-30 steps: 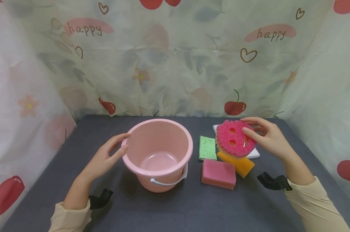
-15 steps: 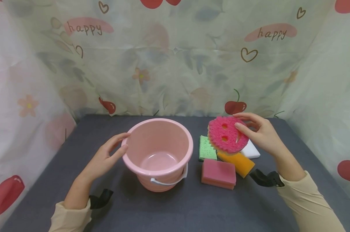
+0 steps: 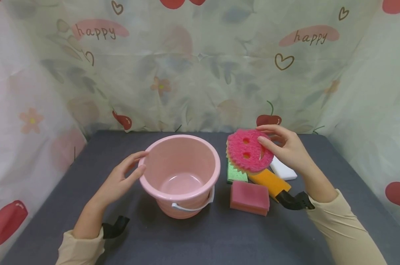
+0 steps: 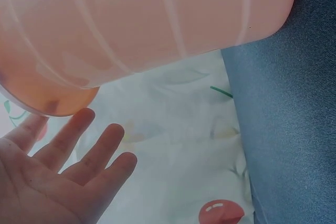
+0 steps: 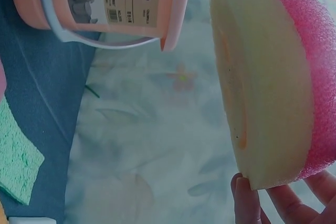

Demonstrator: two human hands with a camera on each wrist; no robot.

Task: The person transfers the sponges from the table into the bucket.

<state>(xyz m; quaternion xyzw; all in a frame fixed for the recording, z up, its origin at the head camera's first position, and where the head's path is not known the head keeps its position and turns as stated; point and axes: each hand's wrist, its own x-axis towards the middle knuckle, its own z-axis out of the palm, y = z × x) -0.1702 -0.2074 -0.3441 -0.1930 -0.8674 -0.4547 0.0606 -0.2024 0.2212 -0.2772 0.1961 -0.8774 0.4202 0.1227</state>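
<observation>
A round pink sponge with a cut-out smiling face (image 3: 247,151) is pinched by the right hand (image 3: 289,149), held above the green sponge (image 3: 237,174). In the right wrist view its pale yellow backing (image 5: 268,82) faces the bucket (image 5: 173,9). The pink bucket (image 3: 183,202) stands upright with its inside bare and its pale handle hanging at the front. Fingers of the left hand (image 3: 115,183) touch the bucket's left rim; in the left wrist view that hand (image 4: 68,171) shows spread, relaxed fingers beside the rim.
Right of the bucket lie a pink block sponge (image 3: 249,197), a yellow-orange sponge (image 3: 271,183) and a white sponge (image 3: 283,169) on the dark table (image 3: 193,243). Patterned curtains (image 3: 200,84) rise behind and at both sides.
The right hand has carried the round sponge leftward and slightly up, from over the orange and white sponges to over the green one. The left hand and bucket have stayed in place.
</observation>
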